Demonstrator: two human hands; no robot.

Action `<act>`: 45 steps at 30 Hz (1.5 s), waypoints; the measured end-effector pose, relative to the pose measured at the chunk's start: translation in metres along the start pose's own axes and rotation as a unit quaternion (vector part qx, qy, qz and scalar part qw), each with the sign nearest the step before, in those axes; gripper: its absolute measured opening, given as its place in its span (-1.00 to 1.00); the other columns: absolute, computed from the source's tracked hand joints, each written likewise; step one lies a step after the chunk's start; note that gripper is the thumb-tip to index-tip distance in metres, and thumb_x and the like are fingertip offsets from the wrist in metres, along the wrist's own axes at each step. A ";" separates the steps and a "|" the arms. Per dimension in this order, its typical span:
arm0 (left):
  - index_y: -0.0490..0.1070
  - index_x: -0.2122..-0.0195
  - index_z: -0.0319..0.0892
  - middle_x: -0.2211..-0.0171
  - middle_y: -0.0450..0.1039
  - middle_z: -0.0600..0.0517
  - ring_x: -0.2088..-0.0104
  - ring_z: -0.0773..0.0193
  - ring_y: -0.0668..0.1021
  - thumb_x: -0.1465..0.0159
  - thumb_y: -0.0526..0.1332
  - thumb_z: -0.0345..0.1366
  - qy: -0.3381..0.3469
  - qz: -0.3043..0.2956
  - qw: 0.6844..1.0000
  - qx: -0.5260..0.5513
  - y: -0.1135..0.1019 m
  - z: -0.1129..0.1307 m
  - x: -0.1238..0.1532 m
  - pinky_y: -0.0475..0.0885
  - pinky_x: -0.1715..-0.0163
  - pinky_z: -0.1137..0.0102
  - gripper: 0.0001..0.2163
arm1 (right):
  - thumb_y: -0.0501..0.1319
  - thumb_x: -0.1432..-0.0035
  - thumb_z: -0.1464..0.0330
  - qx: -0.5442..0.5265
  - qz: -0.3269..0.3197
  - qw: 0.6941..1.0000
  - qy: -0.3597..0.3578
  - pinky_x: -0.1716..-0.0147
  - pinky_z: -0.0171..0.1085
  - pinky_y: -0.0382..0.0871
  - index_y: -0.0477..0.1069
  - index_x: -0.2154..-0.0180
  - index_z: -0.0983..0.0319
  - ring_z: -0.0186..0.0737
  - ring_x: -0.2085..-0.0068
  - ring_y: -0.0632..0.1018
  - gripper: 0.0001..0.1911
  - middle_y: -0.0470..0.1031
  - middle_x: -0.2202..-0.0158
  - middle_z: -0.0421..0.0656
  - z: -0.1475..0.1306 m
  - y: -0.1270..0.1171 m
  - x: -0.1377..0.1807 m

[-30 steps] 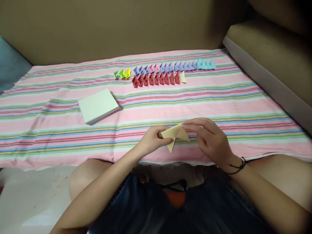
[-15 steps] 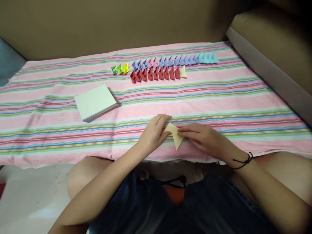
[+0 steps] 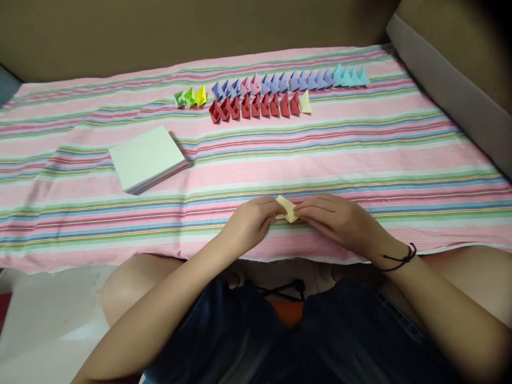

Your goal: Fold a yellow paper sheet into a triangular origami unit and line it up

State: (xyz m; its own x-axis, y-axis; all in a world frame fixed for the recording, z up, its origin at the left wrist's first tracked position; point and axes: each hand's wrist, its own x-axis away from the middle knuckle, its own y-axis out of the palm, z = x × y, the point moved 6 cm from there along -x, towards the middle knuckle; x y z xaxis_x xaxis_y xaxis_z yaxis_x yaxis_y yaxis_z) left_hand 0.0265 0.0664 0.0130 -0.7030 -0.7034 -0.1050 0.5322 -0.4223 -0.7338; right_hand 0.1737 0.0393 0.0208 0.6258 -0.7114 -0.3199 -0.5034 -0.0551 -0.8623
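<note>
A small pale yellow folded paper (image 3: 287,208) lies on the striped cloth (image 3: 360,154) near its front edge. My left hand (image 3: 250,223) pinches its left side with curled fingers. My right hand (image 3: 340,218), a black cord at the wrist, presses its fingertips on the paper's right side. Most of the paper is hidden under the fingers.
A stack of white square sheets (image 3: 146,158) lies to the left. Far back stand two rows of folded paper pieces: green and yellow (image 3: 190,97), purple, pink and light blue (image 3: 292,81), and red ones (image 3: 256,105) ending in a pale yellow one (image 3: 305,102). A brown cushion (image 3: 452,64) borders the right.
The paper was held up as a wide triangle, then laid on the cloth and folded smaller. Both hands have closed in over it. The view has tilted down a little.
</note>
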 end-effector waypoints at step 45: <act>0.40 -0.06 -0.37 -0.14 0.35 -0.13 0.04 0.06 0.47 -0.32 0.08 -0.40 0.026 0.031 0.902 -0.430 0.039 0.045 0.027 0.51 0.14 0.29 -0.68 | 0.12 -0.26 0.45 -0.045 0.120 0.974 0.187 0.25 -0.16 0.34 0.48 0.02 0.15 -0.18 0.24 0.42 -0.70 0.42 0.31 -0.11 0.005 0.018 -0.001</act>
State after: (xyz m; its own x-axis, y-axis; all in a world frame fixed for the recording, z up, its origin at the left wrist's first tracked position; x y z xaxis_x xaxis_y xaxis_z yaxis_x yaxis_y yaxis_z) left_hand 0.0495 0.0047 0.0117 -0.7174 -0.6731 -0.1796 0.0251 0.2327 -0.9722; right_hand 0.1672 0.0425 0.0039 0.2318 -0.9158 -0.3281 -0.6686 0.0950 -0.7375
